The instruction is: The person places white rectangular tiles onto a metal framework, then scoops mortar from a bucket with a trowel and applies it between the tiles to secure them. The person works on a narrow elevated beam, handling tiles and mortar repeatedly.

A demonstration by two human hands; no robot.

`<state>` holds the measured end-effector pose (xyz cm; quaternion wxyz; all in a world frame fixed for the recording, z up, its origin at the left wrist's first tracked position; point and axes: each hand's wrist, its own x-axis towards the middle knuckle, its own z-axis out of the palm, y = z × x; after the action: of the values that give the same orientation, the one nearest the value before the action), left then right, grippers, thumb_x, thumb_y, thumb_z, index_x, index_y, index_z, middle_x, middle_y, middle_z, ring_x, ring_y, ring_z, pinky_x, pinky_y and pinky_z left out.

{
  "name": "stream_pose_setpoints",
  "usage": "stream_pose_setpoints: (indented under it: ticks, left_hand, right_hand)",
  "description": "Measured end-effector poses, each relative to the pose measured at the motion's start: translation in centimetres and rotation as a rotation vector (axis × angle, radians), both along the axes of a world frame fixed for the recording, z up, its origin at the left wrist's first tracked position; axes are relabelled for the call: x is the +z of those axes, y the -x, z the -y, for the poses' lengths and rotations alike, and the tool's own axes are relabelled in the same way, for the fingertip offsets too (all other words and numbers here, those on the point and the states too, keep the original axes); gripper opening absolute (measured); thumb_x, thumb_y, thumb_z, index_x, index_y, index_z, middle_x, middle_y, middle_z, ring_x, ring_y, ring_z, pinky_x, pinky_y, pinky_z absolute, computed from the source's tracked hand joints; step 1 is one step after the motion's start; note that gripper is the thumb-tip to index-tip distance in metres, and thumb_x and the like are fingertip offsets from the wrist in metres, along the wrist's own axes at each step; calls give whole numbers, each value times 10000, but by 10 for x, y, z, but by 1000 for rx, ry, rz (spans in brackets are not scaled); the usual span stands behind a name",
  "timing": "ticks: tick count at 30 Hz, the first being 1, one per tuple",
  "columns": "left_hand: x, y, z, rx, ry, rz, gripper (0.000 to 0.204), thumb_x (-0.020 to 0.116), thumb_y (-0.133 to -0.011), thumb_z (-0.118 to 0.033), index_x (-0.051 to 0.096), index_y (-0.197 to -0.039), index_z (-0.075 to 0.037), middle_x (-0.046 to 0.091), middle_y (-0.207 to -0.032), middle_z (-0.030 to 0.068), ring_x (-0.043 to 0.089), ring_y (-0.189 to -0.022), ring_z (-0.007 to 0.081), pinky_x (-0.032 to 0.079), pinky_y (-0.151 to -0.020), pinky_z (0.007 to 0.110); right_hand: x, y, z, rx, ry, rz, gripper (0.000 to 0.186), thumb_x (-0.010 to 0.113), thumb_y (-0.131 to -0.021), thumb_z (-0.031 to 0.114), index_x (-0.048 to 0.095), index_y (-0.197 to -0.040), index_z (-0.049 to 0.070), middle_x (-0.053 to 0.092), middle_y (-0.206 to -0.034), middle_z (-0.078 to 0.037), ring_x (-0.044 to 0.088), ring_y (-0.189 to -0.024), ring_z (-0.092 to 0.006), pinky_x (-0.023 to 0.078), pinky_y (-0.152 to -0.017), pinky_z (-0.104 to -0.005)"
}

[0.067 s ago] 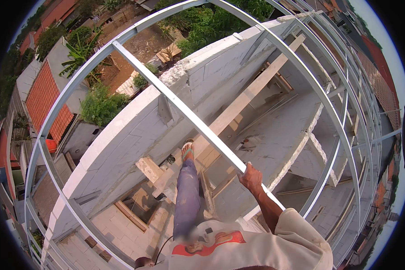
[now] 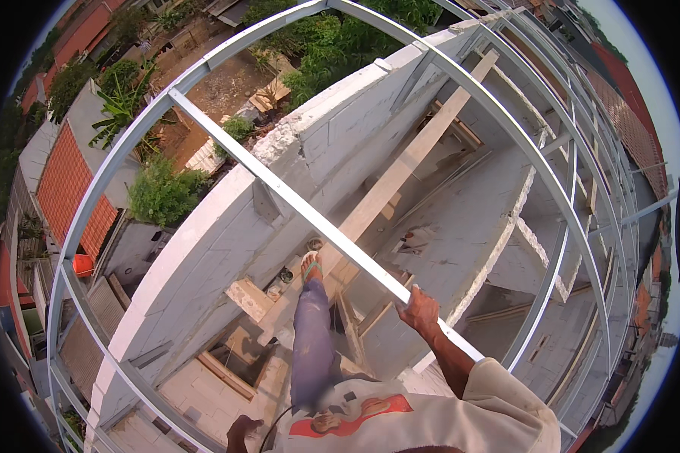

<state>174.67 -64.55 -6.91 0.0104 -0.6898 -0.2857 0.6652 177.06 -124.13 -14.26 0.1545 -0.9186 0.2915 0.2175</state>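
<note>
My right hand (image 2: 419, 311) is wrapped round a light metal roof bar (image 2: 295, 198) that slants across the view from upper left to lower right. Low in the picture, my left hand (image 2: 243, 432) hangs beside my body, dark and partly cut off. How its fingers are set is unclear, and nothing can be made out in it. My foot, in a flip-flop sandal (image 2: 311, 266), stands on a long wooden plank (image 2: 400, 175) laid over the rooms below.
Curved-looking metal framing (image 2: 106, 177) surrounds me. On the left runs the white top edge of a block wall (image 2: 196, 219), with trees and tiled roofs (image 2: 75, 189) far below. Broken wall tops (image 2: 499, 249) rise at right. A deep opening (image 2: 238, 355) lies below the plank.
The view has shifted slightly, so the frame and walls sit a little more to the left. More of my left hand shows at the lower edge. My right hand keeps its grip.
</note>
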Motion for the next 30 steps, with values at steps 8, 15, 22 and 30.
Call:
stream_pose_setpoints:
  ticks: [8, 15, 22, 30]
  left_hand:
    - [-3, -418, 241, -589, 830, 1502, 650, 681, -969, -136, 410, -1538, 24, 381, -1593, 280, 351, -1486, 461, 272, -1240, 529]
    - [-80, -537, 330, -392, 609, 1428, 1056, 693, -963, -443, 67, -1641, 71, 69, -1672, 393, 101, -1575, 507, 104, -1286, 556]
    - [-61, -540, 369, -387, 353, 1147, 1240, 713, -933, -479, -189, -1620, 25, 12, -1629, 465, 75, -1534, 608, 43, -1246, 666]
    - [-57, -546, 366, -399, 355, 1024, 1301, 730, -906, -494, -246, -1605, 6, 97, -1577, 507, 120, -1496, 652, 40, -1233, 692]
  right_hand:
    - [0, 4, 3, 3, -37, -31, 467, 749, -878, 519, 631, -968, 77, 722, -945, -160, 728, -867, -390, 577, -753, -516]
    - [3, 5, 8, -22, -57, 22, 408, 759, -862, 469, 637, -953, 90, 707, -931, -154, 726, -882, -377, 582, -760, -517]
    - [1, 5, 5, -75, -98, -26, 452, 802, -806, 399, 644, -1105, 99, 694, -1144, -166, 680, -1109, -371, 545, -960, -486]
    - [11, -22, -11, -320, -49, -381, 494, 722, -896, 331, 583, -1327, 133, 628, -1330, -100, 524, -1377, -311, 273, -1171, -670]
